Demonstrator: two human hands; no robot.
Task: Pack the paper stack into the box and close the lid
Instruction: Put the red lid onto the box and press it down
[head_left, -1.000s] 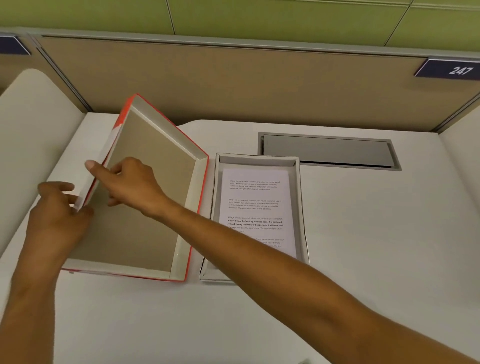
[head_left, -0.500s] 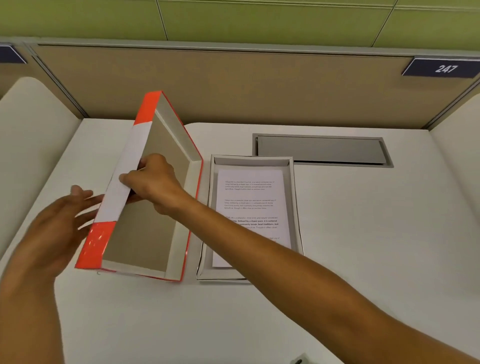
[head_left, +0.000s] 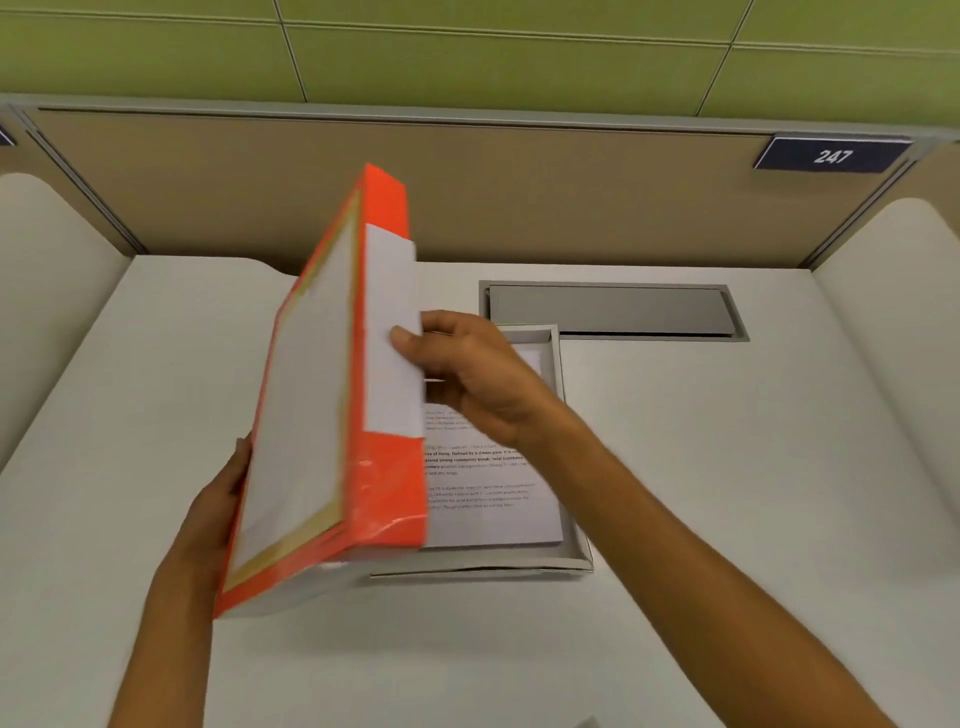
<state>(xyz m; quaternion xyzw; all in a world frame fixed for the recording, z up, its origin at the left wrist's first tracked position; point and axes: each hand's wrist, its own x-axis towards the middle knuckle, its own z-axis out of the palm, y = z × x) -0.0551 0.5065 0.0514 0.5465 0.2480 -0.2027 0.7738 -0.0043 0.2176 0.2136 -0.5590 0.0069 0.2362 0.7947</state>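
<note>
The orange and white lid (head_left: 332, 395) stands almost on edge, tilted over the left side of the open grey box (head_left: 574, 551). My right hand (head_left: 467, 374) grips the lid's upper long side, thumb on its white label. My left hand (head_left: 218, 509) holds the lid's outer face from the left, mostly hidden behind it. Inside the box lies the printed paper stack (head_left: 493, 499), its left part covered by the lid.
The box rests on a white desk (head_left: 727, 493). A grey cable hatch (head_left: 613, 312) is set into the desk behind the box. A tan partition (head_left: 519, 192) with a "247" plate (head_left: 831, 156) closes the back. Curved white dividers (head_left: 47, 270) flank both sides.
The lid has swung up from lying open-side-up on the desk to nearly vertical and moved right over the box. My left hand has shifted onto its outer face.
</note>
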